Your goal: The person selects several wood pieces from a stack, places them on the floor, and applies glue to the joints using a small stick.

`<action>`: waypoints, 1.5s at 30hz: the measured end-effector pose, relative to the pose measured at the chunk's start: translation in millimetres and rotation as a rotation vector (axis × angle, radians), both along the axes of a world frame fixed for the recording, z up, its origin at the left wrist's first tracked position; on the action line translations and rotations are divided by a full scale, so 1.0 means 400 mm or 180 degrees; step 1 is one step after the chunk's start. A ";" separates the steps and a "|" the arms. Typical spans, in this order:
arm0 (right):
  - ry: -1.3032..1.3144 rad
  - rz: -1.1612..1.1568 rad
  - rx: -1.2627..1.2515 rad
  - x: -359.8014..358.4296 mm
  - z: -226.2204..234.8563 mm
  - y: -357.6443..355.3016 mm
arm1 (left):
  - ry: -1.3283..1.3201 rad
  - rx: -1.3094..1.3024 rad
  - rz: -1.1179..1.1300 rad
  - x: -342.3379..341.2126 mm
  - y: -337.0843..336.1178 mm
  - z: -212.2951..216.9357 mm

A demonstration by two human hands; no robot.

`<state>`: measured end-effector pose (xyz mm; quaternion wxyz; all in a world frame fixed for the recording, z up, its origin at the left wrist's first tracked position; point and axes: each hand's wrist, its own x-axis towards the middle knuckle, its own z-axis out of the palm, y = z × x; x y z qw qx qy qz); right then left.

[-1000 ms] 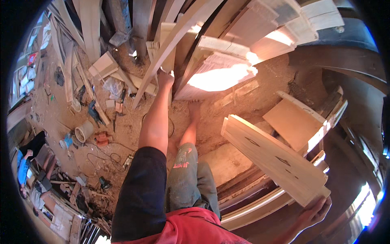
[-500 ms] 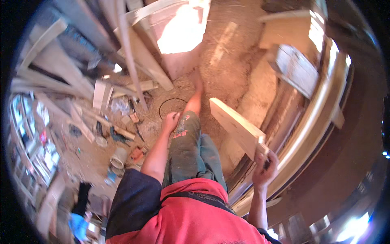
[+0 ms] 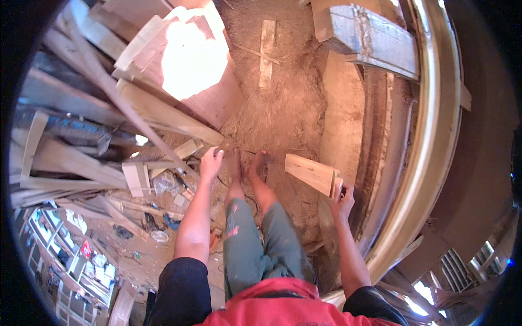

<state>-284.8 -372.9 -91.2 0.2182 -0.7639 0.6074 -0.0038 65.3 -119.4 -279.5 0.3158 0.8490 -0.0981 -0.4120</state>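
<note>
Fisheye view straight down, edges badly bent, so anything near the rim is hard to read. The bright patch on the leaning plywood sheet (image 3: 196,65) is blown out; its surface there can't be made out. Small clutter on the floor (image 3: 283,108) at lower left is too small to identify. Both feet are partly lost against the sawdust, toes hard to separate. Shoulders and upper arms are cut off at the bottom edge.

Right hand (image 3: 341,202): fingers closed around the near end of a short wooden board (image 3: 311,173). The palm side is hidden behind the board end, so the grip detail isn't visible. The board sticks out from the hand toward the left and away from the body, above the floor, just right of the right foot. Its far end is free and touches nothing that I can see.

Left hand (image 3: 211,162): fingers loosely apart, empty, hanging at arm's length just left of the left foot. Nearest things are wood offcuts (image 3: 136,179) in the pile of planks (image 3: 70,163) to its left. Whether it touches any of them, can't tell.

Long curved timber beam (image 3: 435,136) runs down the right side, well apart from the board.
</note>
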 end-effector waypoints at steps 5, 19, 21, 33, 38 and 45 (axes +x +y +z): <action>-0.0206 -0.0350 -0.0160 0.007 -0.240 0.051 | -0.0355 -0.0296 -0.0570 0.042 -0.319 -0.371; 0.0201 -0.0665 -0.0831 -0.072 -0.414 0.099 | -0.1202 -0.0023 0.0463 0.101 -0.950 -0.916; 0.0132 -0.0456 -0.1012 -0.052 -0.425 0.095 | 0.0096 -0.0157 0.0490 0.166 -0.939 -0.898; -0.0215 -0.0643 0.0373 0.136 -0.355 0.112 | 0.1766 -0.1483 0.0916 0.069 -0.914 -0.718; -0.0690 -0.1441 0.0482 0.135 -0.251 0.114 | 0.3897 -0.1781 0.2064 0.017 -0.582 -0.342; -0.1184 -0.1380 0.0457 0.205 -0.146 0.253 | 0.3580 0.0287 0.2677 -0.239 -0.308 -0.022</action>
